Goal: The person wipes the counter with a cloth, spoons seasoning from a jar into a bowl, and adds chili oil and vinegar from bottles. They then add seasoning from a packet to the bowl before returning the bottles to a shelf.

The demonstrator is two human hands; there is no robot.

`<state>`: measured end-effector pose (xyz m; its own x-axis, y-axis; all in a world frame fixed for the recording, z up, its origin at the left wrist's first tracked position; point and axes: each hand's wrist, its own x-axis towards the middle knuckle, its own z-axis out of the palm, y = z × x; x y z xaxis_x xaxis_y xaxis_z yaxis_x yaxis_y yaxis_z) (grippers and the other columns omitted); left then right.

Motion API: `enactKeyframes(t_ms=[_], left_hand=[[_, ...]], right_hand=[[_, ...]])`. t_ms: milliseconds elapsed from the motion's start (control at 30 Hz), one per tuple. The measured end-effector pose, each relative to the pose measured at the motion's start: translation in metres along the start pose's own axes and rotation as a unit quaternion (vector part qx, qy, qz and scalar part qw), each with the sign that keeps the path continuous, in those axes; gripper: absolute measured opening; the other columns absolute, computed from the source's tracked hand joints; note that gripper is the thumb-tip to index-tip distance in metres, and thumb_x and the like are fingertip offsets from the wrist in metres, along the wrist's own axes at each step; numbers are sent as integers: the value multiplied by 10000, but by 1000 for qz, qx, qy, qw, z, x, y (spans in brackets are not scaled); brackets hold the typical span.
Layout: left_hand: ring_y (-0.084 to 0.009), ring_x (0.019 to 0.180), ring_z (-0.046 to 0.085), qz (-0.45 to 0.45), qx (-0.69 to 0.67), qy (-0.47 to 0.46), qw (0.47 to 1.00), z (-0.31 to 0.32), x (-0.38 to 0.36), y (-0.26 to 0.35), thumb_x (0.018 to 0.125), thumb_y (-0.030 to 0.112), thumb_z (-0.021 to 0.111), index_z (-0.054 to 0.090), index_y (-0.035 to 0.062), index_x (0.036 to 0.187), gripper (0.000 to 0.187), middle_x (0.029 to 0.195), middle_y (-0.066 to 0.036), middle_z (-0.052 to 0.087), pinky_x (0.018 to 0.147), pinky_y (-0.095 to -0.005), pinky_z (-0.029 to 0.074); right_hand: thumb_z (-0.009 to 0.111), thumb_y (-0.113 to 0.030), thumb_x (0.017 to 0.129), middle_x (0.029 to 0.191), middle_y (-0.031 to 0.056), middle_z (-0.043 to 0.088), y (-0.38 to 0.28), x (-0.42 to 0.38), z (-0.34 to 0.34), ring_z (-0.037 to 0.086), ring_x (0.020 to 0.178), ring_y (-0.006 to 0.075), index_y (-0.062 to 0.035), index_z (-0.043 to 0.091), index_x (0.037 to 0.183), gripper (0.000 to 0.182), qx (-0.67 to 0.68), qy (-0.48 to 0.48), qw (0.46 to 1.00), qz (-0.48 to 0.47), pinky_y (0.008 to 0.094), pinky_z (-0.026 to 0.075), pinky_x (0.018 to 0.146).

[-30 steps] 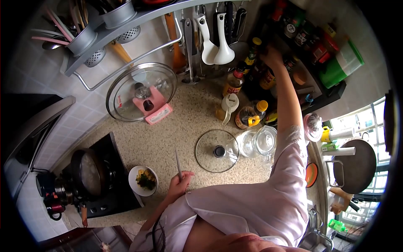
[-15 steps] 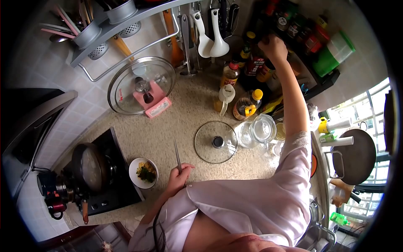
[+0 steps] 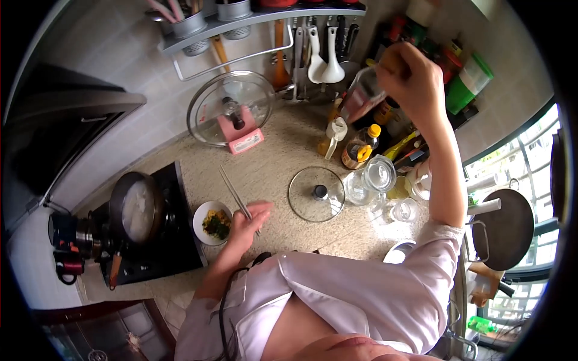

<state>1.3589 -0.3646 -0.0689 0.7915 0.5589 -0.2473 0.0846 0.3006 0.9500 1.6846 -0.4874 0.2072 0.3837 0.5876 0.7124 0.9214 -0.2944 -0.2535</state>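
My left hand is closed around a pair of thin metal chopsticks, which point away over the counter. Just left of it stands a white bowl holding yellow and chopped green food. At the back right, my right hand grips the top of a clear bottle with a reddish label. This bottle hangs tilted and blurred above the other bottles; its cap is hidden in my fingers. Below it stand a yellow-capped bottle and a white-topped oil jug.
A round glass lid lies mid-counter, with a glass jar beside it. A larger lid leans in a pink stand. A dark pan sits on the stove at left. Utensils hang from the rack.
My right hand has lifted the red-labelled bottle out of the corner group and brought it nearer. My left hand still holds the chopsticks, slightly farther left. The whole view has shifted.
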Motion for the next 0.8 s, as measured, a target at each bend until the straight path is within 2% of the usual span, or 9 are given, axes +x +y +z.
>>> enactKeyframes(t_ms=[67, 167, 200, 267, 333, 367, 400, 500, 800], left_hand=[[-6, 655, 405, 97, -43, 21, 994, 3, 2, 9, 848, 200, 689, 650, 17, 1143, 349, 997, 9, 647, 543, -182, 309], [-22, 704, 408, 150, -16, -5, 989, -4, -5, 21, 815, 229, 731, 622, 25, 1208, 457, 1103, 0, 626, 577, -188, 330], [-22, 704, 408, 149, -17, 9, 989, -7, -7, 22, 815, 229, 731, 622, 25, 1208, 457, 1103, 0, 626, 577, -188, 330], [-46, 703, 407, 137, -78, -59, 986, -15, -14, 15, 764, 316, 792, 595, 15, 1246, 602, 1121, -23, 631, 588, -209, 355], [-59, 767, 472, 98, -106, -115, 983, -29, -11, -11, 667, 413, 857, 540, -4, 1300, 822, 1137, -38, 628, 644, -206, 394], [-63, 883, 540, 61, -138, -140, 979, -31, -27, -11, 573, 478, 891, 477, -19, 1344, 1007, 1127, -50, 624, 723, -213, 432], [-63, 883, 540, 61, -141, -127, 980, -31, -41, 0, 573, 478, 891, 477, -19, 1344, 1007, 1127, -50, 624, 723, -213, 432], [-120, 1027, 575, 79, 10, -171, 982, -34, -69, 8, 592, 365, 907, 465, -16, 1338, 947, 1120, -47, 622, 897, -293, 456], [-110, 988, 580, 139, -47, -20, 989, -21, -106, 5, 670, 188, 838, 461, -13, 1337, 792, 1097, -61, 606, 887, -276, 470]], right_hand=[[706, -178, 711, 662, 91, 562, -26, -16, -1, 489, 555, 149, -12, 597, 872, 256, 89, -46, 995, 3, 274, 442, 553], [685, -182, 738, 674, 25, 517, -58, -45, 15, 459, 613, 74, 20, 594, 889, 268, 280, -146, 948, 46, 249, 418, 555], [687, -181, 745, 689, 12, 501, -67, -56, 24, 446, 627, 68, 25, 584, 891, 272, 325, -184, 926, 61, 245, 413, 561], [688, -178, 748, 701, 7, 496, -96, -74, 35, 438, 640, 62, 30, 574, 896, 280, 389, -253, 883, 71, 243, 410, 562], [695, -135, 747, 706, 7, 502, -125, -86, 36, 446, 644, 61, 31, 569, 887, 250, 404, -318, 855, 61, 243, 415, 563], [698, -128, 746, 703, 12, 509, -137, -90, 38, 455, 644, 63, 30, 571, 886, 246, 409, -330, 849, 49, 243, 419, 564], [702, -121, 745, 701, 16, 516, -149, -93, 40, 465, 644, 66, 28, 573, 886, 242, 412, -343, 843, 37, 243, 423, 565], [701, -107, 746, 703, 24, 530, -172, -96, 45, 484, 652, 71, 32, 577, 890, 236, 413, -365, 834, 26, 241, 431, 573], [671, -82, 756, 744, -8, 542, -198, -104, 89, 477, 676, 51, 35, 582, 892, 200, 440, -348, 826, 52, 214, 414, 601]])
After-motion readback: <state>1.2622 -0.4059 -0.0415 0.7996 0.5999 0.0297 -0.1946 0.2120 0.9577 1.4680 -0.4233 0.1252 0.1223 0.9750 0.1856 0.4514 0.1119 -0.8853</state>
